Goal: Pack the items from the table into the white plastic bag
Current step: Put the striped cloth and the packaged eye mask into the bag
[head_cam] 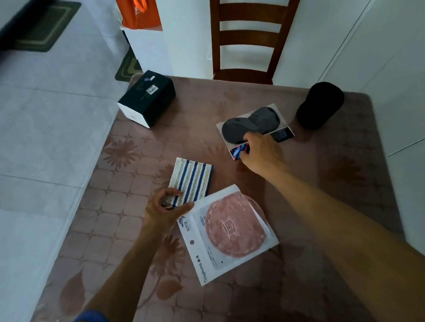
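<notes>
A white packet with a round pink pad (229, 232) lies on the brown table (328, 193) in front of me. My left hand (163, 209) pinches the near corner of a blue-and-white striped cloth (193, 180) that lies flat just left of the packet. My right hand (260, 152) grips the near edge of a carded dark grey sleep mask (251, 124) farther back on the right. A black box with a white end (148, 99) sits at the far left corner, and a black cylinder (320, 105) stands at the far right. No white plastic bag is in view.
A wooden chair (248, 36) stands behind the table's far edge. An orange bag (138, 10) rests on a white stand beyond the far left corner. Pale floor tiles with dark mats lie to the left.
</notes>
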